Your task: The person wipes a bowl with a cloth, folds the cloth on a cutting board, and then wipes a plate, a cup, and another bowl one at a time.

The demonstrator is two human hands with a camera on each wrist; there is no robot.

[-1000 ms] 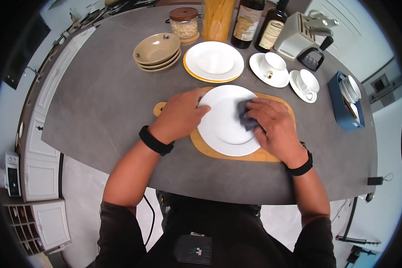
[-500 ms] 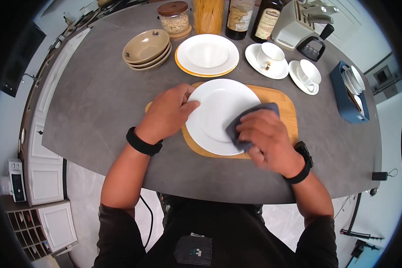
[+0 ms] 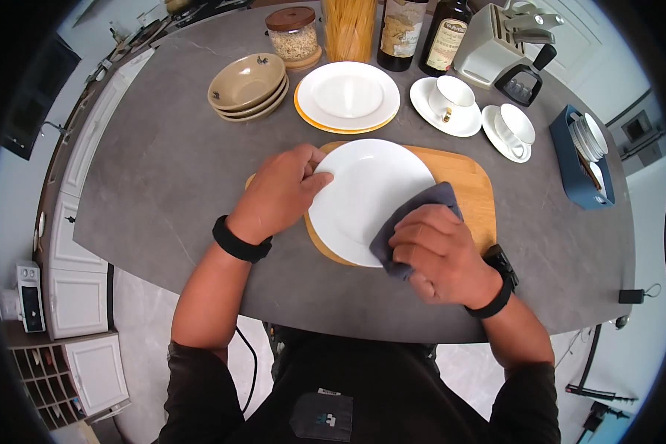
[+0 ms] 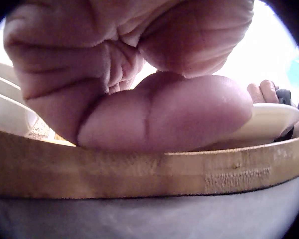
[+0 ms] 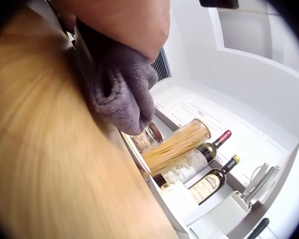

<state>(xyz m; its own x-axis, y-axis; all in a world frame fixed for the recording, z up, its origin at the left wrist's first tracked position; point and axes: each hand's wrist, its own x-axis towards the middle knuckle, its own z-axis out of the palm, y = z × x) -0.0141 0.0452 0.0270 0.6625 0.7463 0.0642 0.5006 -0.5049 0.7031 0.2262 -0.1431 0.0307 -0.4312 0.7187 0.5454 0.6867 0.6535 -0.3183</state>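
A round, glossy white ceramic dinner plate [image 3: 366,192], with a smooth broad rim around a shallow well, sits over a flat wooden cutting board [image 3: 472,196] with rounded corners and streaky, honey-coloured grain. The left hand [image 3: 280,191] has its fingers curled in and pinches the plate's left rim, thumb laid on the upper face. The right hand [image 3: 445,257], fingers bent, grips a dark grey cloth [image 3: 438,197] against the plate's lower right edge; the right wrist view shows the fabric's soft, fuzzy pile bunched into thick folds. Under the board spreads a matte grey countertop [image 3: 148,155] with faint pale veining and a curved outline. Just beyond the board, another white plate [image 3: 348,96] rests on one edged in yellow-orange, with a nested stack of tan bowls [image 3: 244,80] to its left, the top one marked with small dark motifs. To the right, two white cups [image 3: 451,92] stand on saucers, one with a gold-coloured accent at its handle. Farther back are a clear jar [image 3: 292,38] of pale flakes under a wooden lid, a tall clear container of spaghetti [image 3: 348,31] and two dark glass bottles [image 3: 445,38] with cream labels. At the far right, a blue rectangular bin [image 3: 576,174] holds stacked white dishes.
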